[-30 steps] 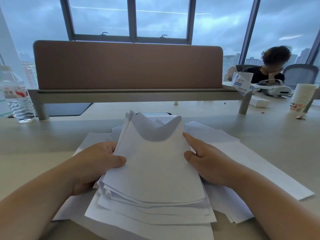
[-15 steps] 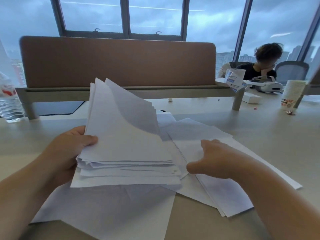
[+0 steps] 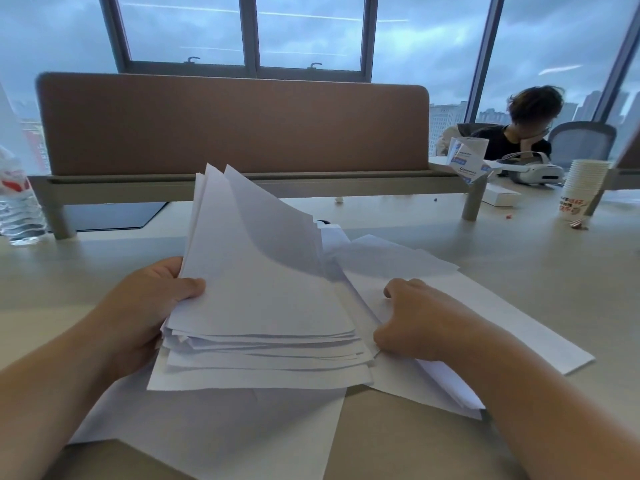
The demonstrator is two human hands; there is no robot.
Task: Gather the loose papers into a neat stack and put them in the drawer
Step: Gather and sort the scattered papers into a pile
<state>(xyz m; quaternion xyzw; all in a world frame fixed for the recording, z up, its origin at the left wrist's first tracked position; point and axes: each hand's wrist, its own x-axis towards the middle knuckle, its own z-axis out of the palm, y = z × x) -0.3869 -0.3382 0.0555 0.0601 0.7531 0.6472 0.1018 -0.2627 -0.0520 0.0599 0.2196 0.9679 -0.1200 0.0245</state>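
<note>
Surface: we see a pale desk [image 3: 502, 271] filling the lower frame.
Centre: loose white papers [image 3: 214, 431] lie flat on it.
Far left: a water bottle [image 3: 19, 209] stands there.
Upper right: a stack of paper cups [image 3: 581, 188] and a white box [image 3: 502, 196].
Behind: a brown divider [image 3: 235, 126] on grey legs.

Thin matt white paper, the sheets [image 3: 263, 292]; smooth pale matt desk [image 3: 519, 271]; brown cloth-like divider [image 3: 235, 126]; clear crinkled plastic bottle [image 3: 17, 206]; paper cups [image 3: 585, 185].
</note>
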